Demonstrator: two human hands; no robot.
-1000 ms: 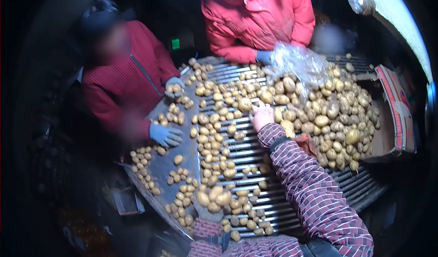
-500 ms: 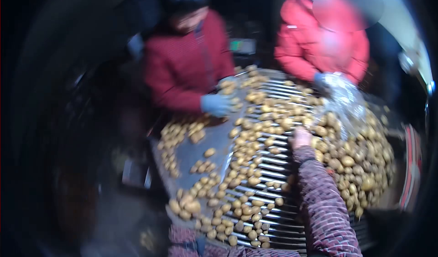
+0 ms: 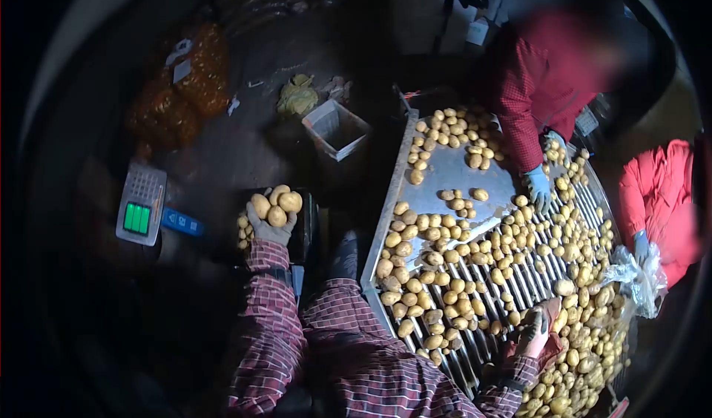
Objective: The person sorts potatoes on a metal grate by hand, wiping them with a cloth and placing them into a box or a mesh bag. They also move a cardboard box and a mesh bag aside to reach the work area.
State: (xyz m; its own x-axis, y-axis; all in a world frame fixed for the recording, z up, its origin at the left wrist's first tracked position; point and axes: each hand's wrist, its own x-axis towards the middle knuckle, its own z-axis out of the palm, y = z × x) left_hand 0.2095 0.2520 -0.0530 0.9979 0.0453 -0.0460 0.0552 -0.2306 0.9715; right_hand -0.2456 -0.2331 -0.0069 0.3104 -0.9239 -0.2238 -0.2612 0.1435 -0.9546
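Observation:
My left hand [image 3: 273, 229], in a grey glove, holds several potatoes [image 3: 277, 215] clustered in its palm, beside a dark container with more potatoes [image 3: 243, 232] on the left. My right hand [image 3: 535, 332], gloved, is closed on a reddish-brown cloth-like piece [image 3: 550, 321] over the right part of the slatted metal rack [image 3: 473, 353]. Many loose potatoes [image 3: 456, 299] lie on the slats around it, and a dense heap of them [image 3: 589, 344] is just to its right.
A person in dark red [image 3: 523, 99] reaches onto the rack with blue gloves; another in bright red [image 3: 656, 195] is beside a clear plastic bag [image 3: 639, 277]. A scale [image 3: 141, 203], a white bin [image 3: 336, 151] and orange net sacks [image 3: 196, 77] are on the left.
The view has swung left, bringing the scale and bin into sight. My left hand has come into view with potatoes in it. The person in dark red now leans over the rack.

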